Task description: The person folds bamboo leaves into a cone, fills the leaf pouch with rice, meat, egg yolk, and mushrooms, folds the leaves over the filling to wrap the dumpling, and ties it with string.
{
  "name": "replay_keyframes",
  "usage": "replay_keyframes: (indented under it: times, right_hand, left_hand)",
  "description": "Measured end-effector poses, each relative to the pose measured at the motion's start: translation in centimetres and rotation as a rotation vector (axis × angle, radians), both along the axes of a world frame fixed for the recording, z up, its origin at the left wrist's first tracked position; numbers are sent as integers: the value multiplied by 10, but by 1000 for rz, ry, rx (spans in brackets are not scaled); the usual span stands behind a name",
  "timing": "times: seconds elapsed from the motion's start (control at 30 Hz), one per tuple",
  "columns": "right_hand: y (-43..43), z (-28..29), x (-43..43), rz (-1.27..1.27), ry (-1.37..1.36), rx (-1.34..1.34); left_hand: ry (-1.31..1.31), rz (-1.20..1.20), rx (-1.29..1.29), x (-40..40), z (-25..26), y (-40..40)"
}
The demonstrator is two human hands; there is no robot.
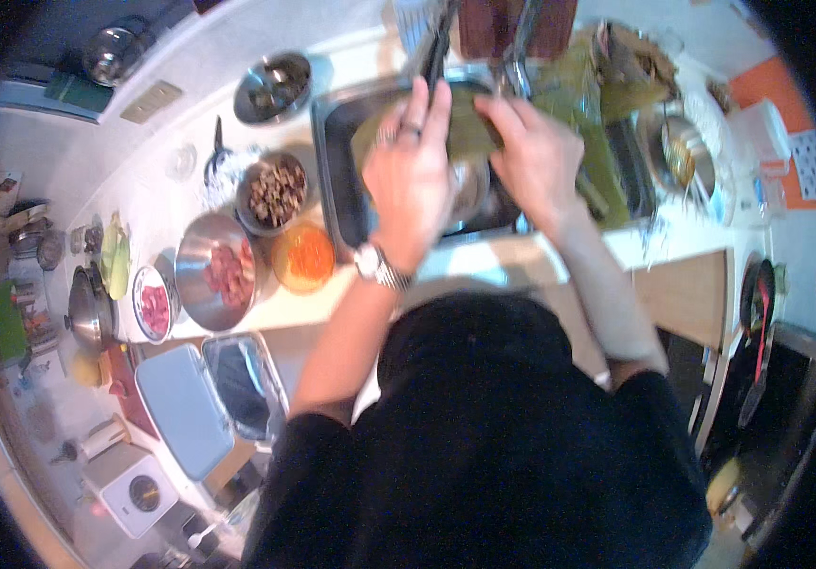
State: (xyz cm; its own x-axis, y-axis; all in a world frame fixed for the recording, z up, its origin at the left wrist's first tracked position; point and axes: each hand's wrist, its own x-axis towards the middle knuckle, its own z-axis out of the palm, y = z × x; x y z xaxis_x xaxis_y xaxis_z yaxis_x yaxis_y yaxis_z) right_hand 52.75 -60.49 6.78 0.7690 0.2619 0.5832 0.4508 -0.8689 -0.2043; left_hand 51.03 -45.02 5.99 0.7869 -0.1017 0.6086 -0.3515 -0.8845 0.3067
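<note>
Over the sink (pixel 340 206), a broad green leaf (pixel 468 131) is stretched between my two hands. My left hand (pixel 411 174), with a ring and a wristwatch, grips its left part, the index and middle fingers pointing up along it. The fingers of my right hand (pixel 536 153) pinch the leaf's right side, thumb hidden. Beneath the leaf, a round metal bowl (pixel 470 188) partly shows in the basin. More wide green leaves (pixel 603 192) lie along the sink's right side, close to my right wrist. Both hands are slightly blurred.
Left of the sink stand a bowl of diced brown food (pixel 278 190), a bowl of orange food (pixel 306 259), a steel bowl of meat pieces (pixel 219 274) and a smaller meat bowl (pixel 154 306). The faucet (pixel 514 71) rises behind. A steel pot (pixel 678 153) is at right; an open bin (pixel 240 384) stands below.
</note>
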Motion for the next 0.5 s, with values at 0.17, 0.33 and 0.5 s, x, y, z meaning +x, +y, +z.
replay_keyframes:
  times: [0.17, 0.33, 0.5]
  right_hand:
    - [17, 23, 3, -4, -312, 236]
    - [14, 36, 10, 1, -395, 233]
    - [19, 49, 10, 10, -306, 222]
  left_hand:
    - [-30, 66, -122, -13, 28, -16]
    - [-70, 107, -94, -11, 52, -17]
    - [-79, 165, -2, 1, 52, -8]
